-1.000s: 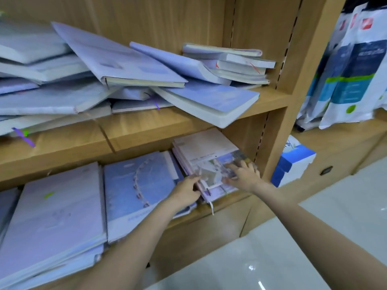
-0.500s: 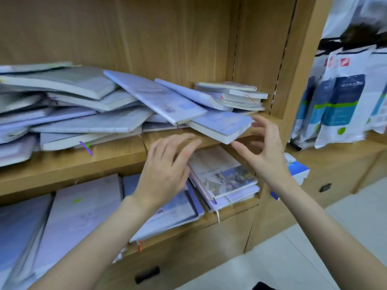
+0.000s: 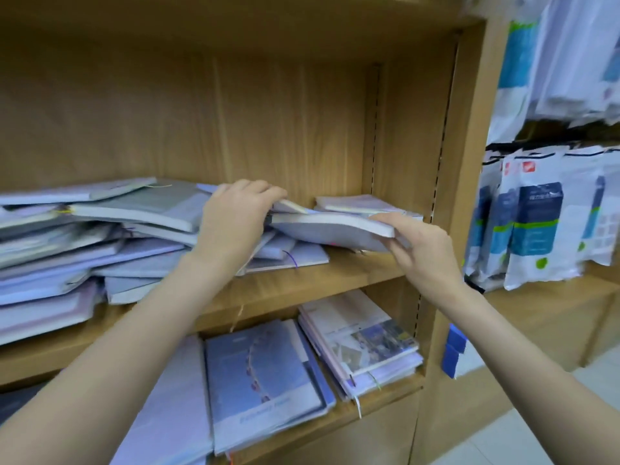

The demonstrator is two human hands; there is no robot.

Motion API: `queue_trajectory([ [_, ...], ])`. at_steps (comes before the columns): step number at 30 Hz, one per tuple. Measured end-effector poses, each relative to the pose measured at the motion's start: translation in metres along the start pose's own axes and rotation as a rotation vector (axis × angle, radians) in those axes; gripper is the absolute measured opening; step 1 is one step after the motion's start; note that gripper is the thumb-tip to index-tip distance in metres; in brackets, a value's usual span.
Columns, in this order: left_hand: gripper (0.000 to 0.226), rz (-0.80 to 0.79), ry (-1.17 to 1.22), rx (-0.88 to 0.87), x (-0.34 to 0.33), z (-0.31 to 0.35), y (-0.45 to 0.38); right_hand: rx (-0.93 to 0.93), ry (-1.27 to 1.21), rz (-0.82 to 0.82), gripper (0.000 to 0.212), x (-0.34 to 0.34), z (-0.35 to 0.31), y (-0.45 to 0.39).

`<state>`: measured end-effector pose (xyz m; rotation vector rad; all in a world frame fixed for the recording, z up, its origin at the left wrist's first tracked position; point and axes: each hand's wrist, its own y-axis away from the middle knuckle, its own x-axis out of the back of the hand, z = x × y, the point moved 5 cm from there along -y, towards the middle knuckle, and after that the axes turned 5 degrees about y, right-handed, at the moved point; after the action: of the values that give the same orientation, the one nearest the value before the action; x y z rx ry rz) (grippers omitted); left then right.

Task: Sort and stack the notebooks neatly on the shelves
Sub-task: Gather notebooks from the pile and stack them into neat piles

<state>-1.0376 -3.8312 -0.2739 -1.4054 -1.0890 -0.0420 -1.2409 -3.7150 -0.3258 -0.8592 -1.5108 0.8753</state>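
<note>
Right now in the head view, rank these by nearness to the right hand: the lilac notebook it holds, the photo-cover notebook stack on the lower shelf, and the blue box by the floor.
1. Lilac notebook, in the right hand.
2. Photo-cover stack, lower shelf, below.
3. Blue box, low right, outside the shelving.

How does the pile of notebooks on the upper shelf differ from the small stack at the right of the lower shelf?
The upper-shelf pile is untidy, its notebooks tilted and overlapping; the lower-shelf stack lies flat and roughly squared. Both hands (left hand, right hand) touch the pile; neither touches the stack. Both sit on wooden shelves.
</note>
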Motion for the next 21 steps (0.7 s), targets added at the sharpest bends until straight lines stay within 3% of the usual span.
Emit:
queue_trajectory([
  [3, 0.032, 0.071, 0.008, 0.133, 0.01, -0.025, -0.003, 0.024, -0.099, 0.094, 0.025, 0.024, -0.007, -0.015],
  [7, 0.032, 0.039, -0.059, 0.265, 0.012, -0.058, 0.007, -0.06, -0.26, 0.17, 0.017, 0.054, -0.014, -0.035],
  [11, 0.034, -0.003, -0.059, 0.233, 0.005, -0.064, 0.023, -0.274, -0.499, 0.366, 0.011, 0.067, -0.001, -0.04],
  [13, 0.03, -0.017, -0.07, 0.225, 0.004, -0.059, 0.024, -0.454, -0.667, 0.497, 0.013, 0.058, 0.008, -0.046],
  [15, 0.028, -0.132, -0.085, 0.268, -0.001, -0.055, 0.021, -0.696, -0.854, 0.573, 0.015, 0.034, 0.024, -0.057],
  [17, 0.029, -0.303, -0.139, 0.318, -0.007, -0.052, 0.019, -0.949, -1.021, 0.544, 0.026, 0.003, 0.044, -0.071],
  [21, 0.034, -0.377, -0.259, 0.271, -0.012, -0.044, 0.025, -1.285, -1.049, 0.119, 0.039, -0.037, 0.058, -0.06],
])
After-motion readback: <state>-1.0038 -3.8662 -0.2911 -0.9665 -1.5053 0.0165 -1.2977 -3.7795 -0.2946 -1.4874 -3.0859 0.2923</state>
